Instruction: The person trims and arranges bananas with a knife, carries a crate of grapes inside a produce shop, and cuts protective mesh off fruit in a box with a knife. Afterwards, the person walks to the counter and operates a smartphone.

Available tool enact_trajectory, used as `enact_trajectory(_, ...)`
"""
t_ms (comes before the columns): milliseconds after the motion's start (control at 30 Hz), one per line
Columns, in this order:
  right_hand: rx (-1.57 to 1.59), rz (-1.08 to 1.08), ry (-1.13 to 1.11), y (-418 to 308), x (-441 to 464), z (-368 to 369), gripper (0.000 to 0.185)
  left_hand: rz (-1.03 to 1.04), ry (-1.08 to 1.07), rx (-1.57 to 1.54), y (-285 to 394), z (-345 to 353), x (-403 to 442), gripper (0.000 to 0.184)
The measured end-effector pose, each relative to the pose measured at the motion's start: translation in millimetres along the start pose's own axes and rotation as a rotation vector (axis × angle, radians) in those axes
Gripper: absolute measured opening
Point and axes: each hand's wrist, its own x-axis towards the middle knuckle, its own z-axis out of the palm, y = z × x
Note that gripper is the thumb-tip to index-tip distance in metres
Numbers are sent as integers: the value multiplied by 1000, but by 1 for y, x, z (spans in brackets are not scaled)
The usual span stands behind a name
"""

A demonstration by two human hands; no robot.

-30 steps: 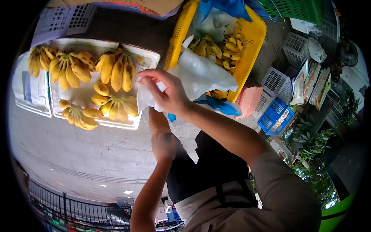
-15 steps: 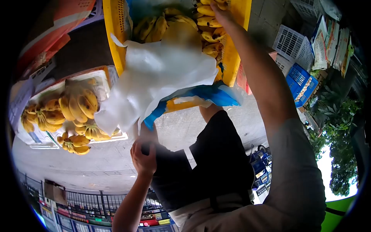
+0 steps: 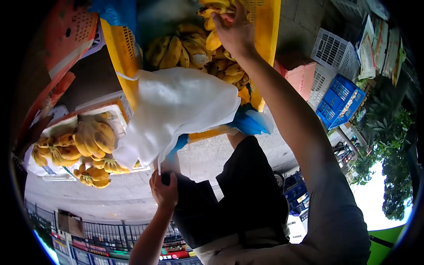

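Note:
My right hand [image 3: 238,33] is in the upper part of the yellow crate [image 3: 269,39], its thumb and fingers closed around a bunch of bananas [image 3: 213,10]. Below that bunch, more bananas [image 3: 173,53] lie inside the crate. A white foam-like sheet [image 3: 181,95] drapes over the crate's near side, with blue plastic film [image 3: 249,121] showing beneath its edge. Low on the left, beside my knee, my left hand [image 3: 164,189] is curled around something dark that I cannot make out. It is just under the hanging tip of the sheet.
Several bunches of bananas [image 3: 95,137] lie on a white foam tray [image 3: 126,117] at the left. An orange-red box [image 3: 73,39] stands at upper left. To the right are a pink box [image 3: 300,79], a grey crate [image 3: 334,51] and a blue basket [image 3: 338,99].
My right hand has moved left and slightly down from the crate's right side, with bananas in its fingers. My left hand stays by the knee. The view has shifted slightly.

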Motion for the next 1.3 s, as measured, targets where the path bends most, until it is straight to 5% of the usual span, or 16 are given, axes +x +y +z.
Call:
enact_trajectory(67, 255, -51, 103, 26, 34, -2, 85, -16, 0, -7, 0, 2, -2, 39)
enact_trajectory(133, 149, 350, -114, 67, 57, 22, 67, -21, -1, 26, 1, 3, -2, 42)
enact_trajectory(167, 152, 343, -117, 76, 68, 30, 67, -25, 6, 24, 2, 2, -1, 42)
enact_trajectory(233, 383, 395, -114, 84, 76, 49, 59, -11, -2, 10, 3, 0, -2, 44)
enact_trajectory(267, 611, 591, -152, 76, 76, 40, 57, 18, 76, -19, 1, 3, -3, 26)
enact_trajectory(300, 800, 626, -137, 68, 72, 27, 57, 1, 67, -12, 2, 2, -5, 26)
enact_trajectory(367, 847, 560, -156, 105, 98, 44, 71, -19, 20, -31, 6, -3, -3, 26)
enact_trajectory(500, 867, 482, -195, 102, 98, 44, 65, 20, 30, -73, -2, -3, -5, 26)
enact_trajectory(567, 767, 555, -39, 64, 69, 24, 58, 35, 33, -116, -4, -6, -6, 26)
enact_trajectory(767, 806, 586, -47, -9, -25, -50, 28, 114, 54, -187, -21, -21, -9, 28)
enact_trajectory(833, 886, 568, -10, -24, -67, -79, 24, -44, -71, -199, -16, -36, -13, 29)
enact_trajectory(1133, 609, 292, -92, -141, -310, -213, 32, 237, -24, -127, -93, -3, -31, 34)
enact_trajectory(1300, 428, 237, -79, -84, -403, -182, 37, 215, 99, -275, -140, 14, -55, 40)
